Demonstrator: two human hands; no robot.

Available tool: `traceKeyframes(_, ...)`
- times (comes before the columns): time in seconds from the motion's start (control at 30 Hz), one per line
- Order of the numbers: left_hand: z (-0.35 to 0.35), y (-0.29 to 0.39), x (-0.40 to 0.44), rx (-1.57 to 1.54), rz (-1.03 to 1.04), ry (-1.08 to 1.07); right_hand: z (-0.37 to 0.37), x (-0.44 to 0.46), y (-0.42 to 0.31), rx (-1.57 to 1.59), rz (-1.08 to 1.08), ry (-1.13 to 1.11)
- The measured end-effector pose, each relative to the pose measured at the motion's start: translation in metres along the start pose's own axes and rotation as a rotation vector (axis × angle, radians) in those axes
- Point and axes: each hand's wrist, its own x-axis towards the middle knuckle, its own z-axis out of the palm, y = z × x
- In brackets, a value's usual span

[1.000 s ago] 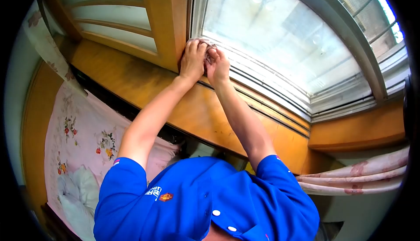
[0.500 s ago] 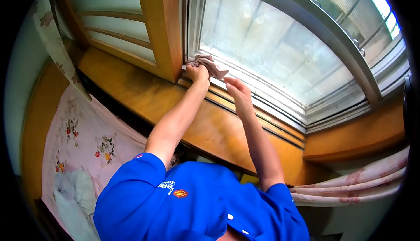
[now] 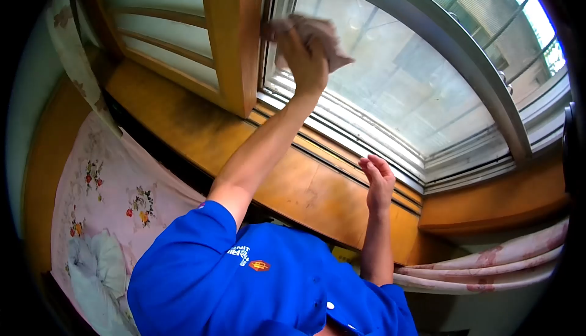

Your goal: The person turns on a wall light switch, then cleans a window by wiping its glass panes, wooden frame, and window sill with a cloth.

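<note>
My left hand [image 3: 303, 61] grips a crumpled brownish-pink cloth [image 3: 320, 34], which is a little blurred. Hand and cloth are up at the left side of the window, beside the wooden frame post [image 3: 231, 43]. Behind them lies the cloudy window pane [image 3: 397, 73] in its metal frame. Whether the cloth touches the pane or the frame I cannot tell. Lower right, my right hand [image 3: 379, 180] hovers over the wooden sill, its fingers loosely bent and nothing visible in them.
The wooden sill [image 3: 293, 183] with dark grooved tracks runs below the window. A pink curtain [image 3: 488, 266] hangs at right. Floral pink fabric [image 3: 116, 183] with a whitish bundle [image 3: 101, 263] lies at lower left. Bars [image 3: 503, 28] stand outside the upper right window.
My left hand has lifted the cloth from the lower left window corner, up and slightly right. My right hand has drawn away from the cloth, down and to the right.
</note>
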Motion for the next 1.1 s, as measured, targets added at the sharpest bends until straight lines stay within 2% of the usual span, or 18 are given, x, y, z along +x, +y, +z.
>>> traceKeyframes(0.03, -0.002, 0.016, 0.011, 0.159, 0.054, -0.088, -0.003, -0.003, 0.0, -0.027, -0.006, 0.004)
traceKeyframes(0.07, 0.003, 0.032, 0.02, 0.202, 0.114, -0.015, -0.007, -0.006, 0.001, -0.034, 0.0, 0.008)
traceKeyframes(0.23, -0.011, -0.009, -0.006, 0.342, 0.176, -0.076, -0.027, -0.023, 0.012, -0.26, 0.024, 0.088)
traceKeyframes(0.27, -0.012, -0.008, -0.002, 0.344, 0.175, -0.081, -0.034, -0.03, 0.017, -0.326, 0.052, 0.101)
traceKeyframes(0.33, -0.01, -0.001, 0.015, 0.309, 0.362, -0.08, -0.048, -0.037, 0.023, -0.385, 0.074, 0.094)
traceKeyframes(0.37, -0.01, 0.016, 0.031, 0.282, 0.389, -0.123, -0.052, -0.043, 0.025, -0.446, 0.098, 0.083)
traceKeyframes(0.4, -0.006, 0.019, 0.045, 0.352, 0.499, -0.099, -0.052, -0.046, 0.027, -0.444, 0.101, 0.085)
traceKeyframes(0.43, -0.003, 0.025, 0.052, 0.347, 0.519, -0.061, -0.053, -0.048, 0.028, -0.41, 0.142, 0.101)
traceKeyframes(0.57, -0.01, 0.025, 0.022, 0.31, 0.634, -0.054, -0.053, -0.057, 0.038, -0.391, 0.177, 0.143)
traceKeyframes(0.6, -0.015, 0.015, 0.017, 0.292, 0.606, -0.166, -0.051, -0.058, 0.04, -0.429, 0.161, 0.155)
traceKeyframes(0.67, -0.012, 0.015, 0.025, 0.377, 0.618, -0.11, -0.054, -0.057, 0.052, -0.434, 0.126, 0.161)
traceKeyframes(0.7, -0.009, 0.013, 0.039, 0.383, 0.662, -0.104, -0.056, -0.055, 0.057, -0.446, 0.037, 0.154)
traceKeyframes(0.73, -0.007, 0.028, 0.055, 0.397, 0.615, -0.092, -0.057, -0.055, 0.059, -0.459, -0.051, 0.148)
traceKeyframes(0.8, -0.006, 0.043, 0.068, 0.276, 0.516, -0.092, -0.06, -0.054, 0.059, -0.438, -0.012, 0.17)
traceKeyframes(0.87, -0.009, 0.03, 0.049, 0.221, 0.596, -0.013, -0.06, -0.051, 0.059, -0.412, 0.015, 0.191)
traceKeyframes(0.93, -0.012, 0.017, 0.037, 0.215, 0.577, -0.044, -0.061, -0.055, 0.06, -0.381, 0.03, 0.207)
traceKeyframes(1.0, -0.014, 0.006, 0.048, 0.434, 0.544, -0.051, -0.057, -0.054, 0.056, -0.374, 0.024, 0.21)
traceKeyframes(1.1, -0.008, 0.028, 0.068, 0.469, 0.555, 0.007, -0.055, -0.055, 0.057, -0.36, 0.002, 0.221)
